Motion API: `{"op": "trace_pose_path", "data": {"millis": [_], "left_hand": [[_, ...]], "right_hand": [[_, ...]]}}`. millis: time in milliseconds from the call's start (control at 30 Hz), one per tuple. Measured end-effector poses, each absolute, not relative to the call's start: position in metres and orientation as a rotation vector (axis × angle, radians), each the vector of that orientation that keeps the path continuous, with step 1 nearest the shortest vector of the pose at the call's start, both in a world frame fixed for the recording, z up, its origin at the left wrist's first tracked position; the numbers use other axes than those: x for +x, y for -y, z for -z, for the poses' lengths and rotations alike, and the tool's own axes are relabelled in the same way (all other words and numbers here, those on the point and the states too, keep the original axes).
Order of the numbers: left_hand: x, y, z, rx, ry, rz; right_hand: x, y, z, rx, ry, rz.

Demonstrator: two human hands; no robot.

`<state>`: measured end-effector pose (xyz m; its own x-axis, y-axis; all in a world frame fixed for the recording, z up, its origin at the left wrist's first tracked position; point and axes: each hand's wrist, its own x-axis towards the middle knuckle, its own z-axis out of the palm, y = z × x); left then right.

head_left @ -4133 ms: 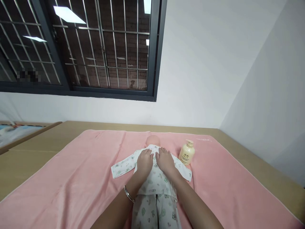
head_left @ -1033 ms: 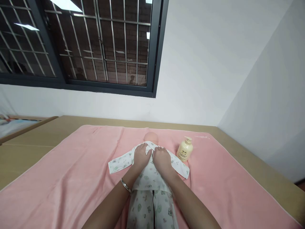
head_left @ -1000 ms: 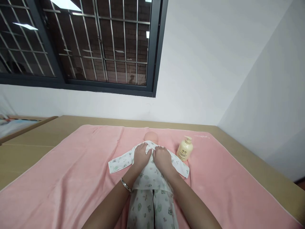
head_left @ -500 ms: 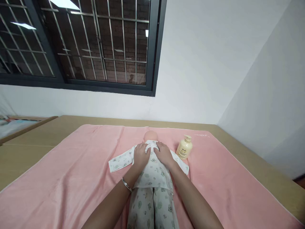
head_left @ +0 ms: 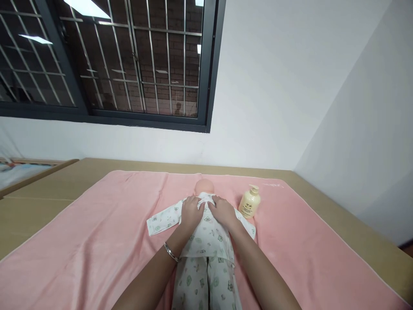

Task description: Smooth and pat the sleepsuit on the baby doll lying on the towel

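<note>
A baby doll (head_left: 206, 234) in a white printed top and trousers lies stretched out on a pink blanket (head_left: 106, 241). Its bald head (head_left: 204, 186) points away from me, with no facial features showing. My left hand (head_left: 192, 214) rests flat on the left side of the doll's upper body, fingers extended. On the other side my right hand (head_left: 223, 212) lies the same way, thumb toward the middle. Both hands press on the cloth without gripping it. The doll's sleeves (head_left: 164, 218) spread out to either side. A silver bangle (head_left: 171, 252) circles my left wrist.
A cream pump bottle (head_left: 249, 202) stands on the blanket just right of the doll, by its right-hand sleeve. Wooden table surface (head_left: 48, 189) borders the blanket. Behind rise a white wall (head_left: 258, 107) and a dark-framed barred window (head_left: 206, 86).
The whole view has shifted slightly, with everything a little lower in the picture. Both hands stay on the doll's upper body in nearly the same place.
</note>
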<state>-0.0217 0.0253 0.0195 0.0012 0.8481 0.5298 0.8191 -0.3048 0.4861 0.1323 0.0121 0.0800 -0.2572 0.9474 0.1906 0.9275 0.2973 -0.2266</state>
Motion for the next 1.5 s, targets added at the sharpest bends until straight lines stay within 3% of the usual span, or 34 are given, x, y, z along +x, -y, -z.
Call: {"op": "trace_pose_path", "data": {"millis": [1000, 1500], "left_hand": [[-0.021, -0.027, -0.014, 2.173, -1.839, -1.179], [-0.021, -0.021, -0.022, 2.209, -1.826, -1.15]], "right_hand": [[0.112, 0.012, -0.08, -1.752, 2.387, 0.175], [0.124, 0.013, -0.086, -1.618, 2.464, -0.011]]}}
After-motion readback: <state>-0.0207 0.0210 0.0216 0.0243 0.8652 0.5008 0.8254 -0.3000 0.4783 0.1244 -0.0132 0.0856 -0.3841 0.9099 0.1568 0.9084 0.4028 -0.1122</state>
